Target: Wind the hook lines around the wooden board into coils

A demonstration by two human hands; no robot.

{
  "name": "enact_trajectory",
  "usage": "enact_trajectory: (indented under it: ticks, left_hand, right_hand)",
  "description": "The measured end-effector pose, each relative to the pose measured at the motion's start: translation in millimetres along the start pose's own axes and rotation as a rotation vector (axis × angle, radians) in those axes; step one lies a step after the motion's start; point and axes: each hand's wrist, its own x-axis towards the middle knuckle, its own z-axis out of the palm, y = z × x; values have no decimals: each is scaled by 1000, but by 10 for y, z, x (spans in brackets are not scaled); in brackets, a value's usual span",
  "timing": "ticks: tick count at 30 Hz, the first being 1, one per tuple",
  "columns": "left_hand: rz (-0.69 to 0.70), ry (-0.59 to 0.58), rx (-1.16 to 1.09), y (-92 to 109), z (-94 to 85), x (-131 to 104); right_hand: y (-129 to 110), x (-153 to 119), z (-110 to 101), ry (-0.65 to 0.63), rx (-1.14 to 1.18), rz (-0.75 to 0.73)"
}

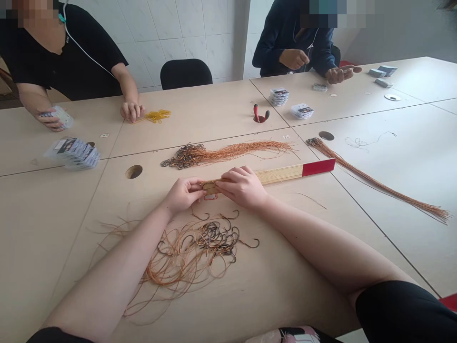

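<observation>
A long flat board (319, 167) with a red end lies across the table in front of me, tan line running along its length. My left hand (183, 195) pinches its left end, where a dark hook curve shows between the fingers. Close beside it, my right hand (243, 186) is closed over the board and line, fingertips on the upper face. Nearer to me lies a loose heap of dark fish hooks (217, 236) with tangled orange-brown leader lines (157, 274). Behind the board rests a bundle of hooks with leaders (232, 153), laid lengthwise.
Another hook bundle (385, 188) stretches along the right. Stacked plastic boxes (80, 153) stand at left, more boxes (279, 96) at the back. Red-handled pliers (260, 114) sit in a table hole. Two people work opposite, one hand (132, 110) near yellow strands (157, 116).
</observation>
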Motion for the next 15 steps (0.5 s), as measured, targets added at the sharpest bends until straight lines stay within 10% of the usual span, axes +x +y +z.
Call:
enact_trajectory:
  ticks: [15]
  left_hand:
    - [37, 25, -14, -38, 14, -3]
  right_hand:
    - [23, -22, 52, 92, 126, 66]
